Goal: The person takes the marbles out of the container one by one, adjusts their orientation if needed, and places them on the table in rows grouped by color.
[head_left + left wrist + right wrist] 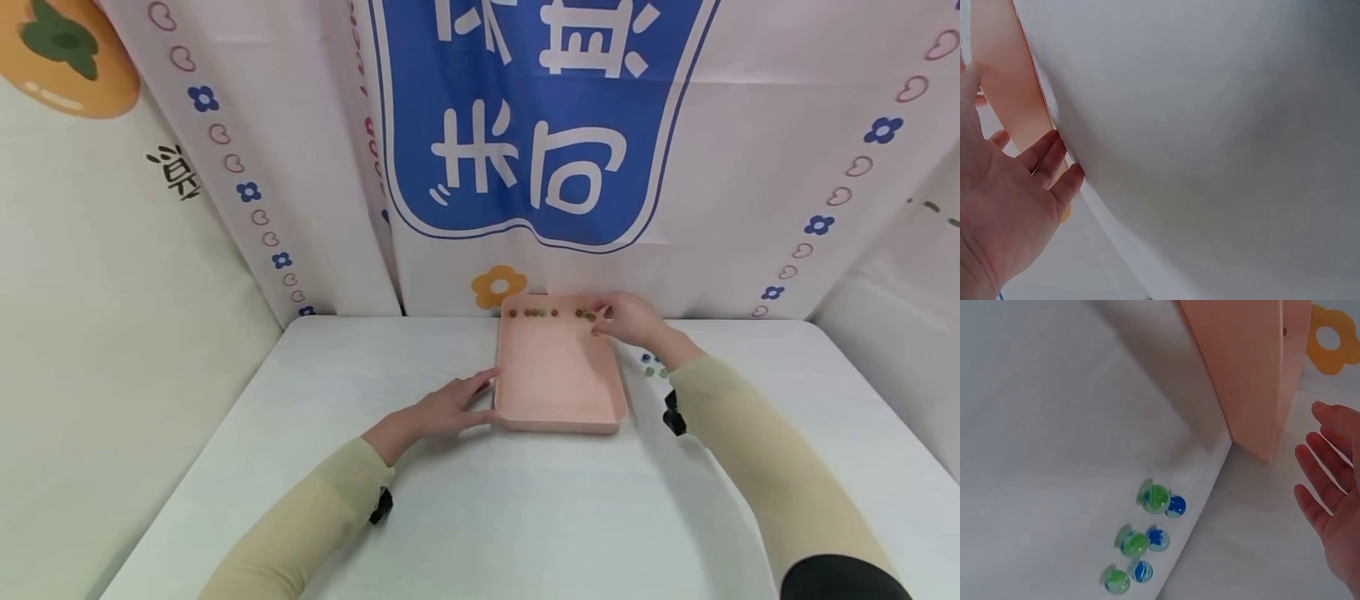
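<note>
A shallow pink tray (558,375) lies near the far edge of the white table. Along its far side is a row of small reddish-brown and green balls (535,313). My left hand (450,407) is at the tray's left side, thumb and fingers spread and fingertips right at the rim. My right hand (633,321) reaches over the far right corner, its fingertips close to the balls there. Loosely extended fingers of that hand show in the right wrist view, beside the tray wall (1247,375), with no object visible in them.
Several green marbles (1134,544) and blue marbles (1158,538) sit on the table (420,517) right of the tray, partly behind the right forearm in the head view. A printed white cloth (750,167) hangs right behind the table's far edge.
</note>
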The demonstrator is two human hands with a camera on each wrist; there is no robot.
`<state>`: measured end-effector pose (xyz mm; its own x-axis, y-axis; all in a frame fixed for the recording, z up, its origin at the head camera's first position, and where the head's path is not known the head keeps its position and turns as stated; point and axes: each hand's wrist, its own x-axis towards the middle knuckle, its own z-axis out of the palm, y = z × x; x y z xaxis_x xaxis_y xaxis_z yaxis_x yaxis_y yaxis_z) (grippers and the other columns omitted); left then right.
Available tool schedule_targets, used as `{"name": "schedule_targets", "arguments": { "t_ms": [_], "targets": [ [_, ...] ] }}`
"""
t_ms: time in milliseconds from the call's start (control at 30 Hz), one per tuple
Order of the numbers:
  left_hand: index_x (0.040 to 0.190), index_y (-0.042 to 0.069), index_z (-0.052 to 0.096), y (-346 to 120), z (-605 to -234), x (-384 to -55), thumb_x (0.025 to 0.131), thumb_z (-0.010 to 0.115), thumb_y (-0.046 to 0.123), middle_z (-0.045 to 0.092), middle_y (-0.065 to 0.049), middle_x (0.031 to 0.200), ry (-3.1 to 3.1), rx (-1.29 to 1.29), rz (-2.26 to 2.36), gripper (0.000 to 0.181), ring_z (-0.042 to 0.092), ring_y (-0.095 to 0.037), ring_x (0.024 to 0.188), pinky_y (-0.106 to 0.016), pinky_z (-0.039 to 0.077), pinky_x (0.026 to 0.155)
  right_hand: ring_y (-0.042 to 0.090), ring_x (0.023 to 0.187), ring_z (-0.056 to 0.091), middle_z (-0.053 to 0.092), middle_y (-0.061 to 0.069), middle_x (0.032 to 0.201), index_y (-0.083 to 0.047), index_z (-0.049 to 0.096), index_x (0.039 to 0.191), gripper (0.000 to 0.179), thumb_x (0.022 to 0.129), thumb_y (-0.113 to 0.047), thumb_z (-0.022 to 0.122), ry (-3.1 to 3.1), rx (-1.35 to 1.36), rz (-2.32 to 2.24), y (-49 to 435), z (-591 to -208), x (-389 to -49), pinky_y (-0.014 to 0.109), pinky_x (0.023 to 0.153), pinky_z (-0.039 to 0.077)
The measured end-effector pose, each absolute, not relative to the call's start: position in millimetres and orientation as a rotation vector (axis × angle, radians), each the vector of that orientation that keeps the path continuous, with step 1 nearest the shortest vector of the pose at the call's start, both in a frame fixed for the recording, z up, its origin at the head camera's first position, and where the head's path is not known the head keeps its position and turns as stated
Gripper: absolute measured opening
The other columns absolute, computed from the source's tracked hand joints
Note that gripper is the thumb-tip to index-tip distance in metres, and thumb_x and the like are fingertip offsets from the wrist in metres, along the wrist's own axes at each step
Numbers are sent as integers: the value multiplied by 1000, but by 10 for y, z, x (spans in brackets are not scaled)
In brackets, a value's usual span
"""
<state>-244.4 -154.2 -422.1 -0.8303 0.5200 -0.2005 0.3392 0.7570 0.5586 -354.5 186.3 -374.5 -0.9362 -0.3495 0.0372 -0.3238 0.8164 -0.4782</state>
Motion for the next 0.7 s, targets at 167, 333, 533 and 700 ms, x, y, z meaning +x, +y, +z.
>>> {"name": "schedule_targets", "arguments": {
  "t_ms": [167,333,533,700],
  "targets": [
    [157,32,15,-1527,-4233,-2443,91,54,63,27,-2,157,2606,670,736,83,23,-30,143,-53,24,110,33,99,59,63,20,114,3,63,121,37,87,-11,68,2976,-502,-756,1791,-3863,-3676,48,85,47],
    [157,31,15,-1515,-4226,-2447,91,54,62,28,-3,157,2614,698,728,83,26,-28,142,-51,26,110,36,110,55,61,21,120,5,63,121,36,88,-10,64,3030,-512,-712,1782,-3952,-3802,49,94,43],
    [157,31,15,-1522,-4208,-2453,90,53,64,28,-3,157,2627,708,708,83,30,-27,140,-49,30,108,36,111,55,62,21,120,4,62,123,36,90,-10,63,3034,-502,-687,1792,-4062,-3921,49,95,43],
    [157,31,16,-1532,-4215,-2456,91,55,62,29,-3,157,2628,700,707,83,30,-26,140,-48,30,108,34,101,53,60,20,119,3,58,129,39,92,-11,62,2973,-537,-698,1764,-4166,-3976,46,87,45]
  ]
}}
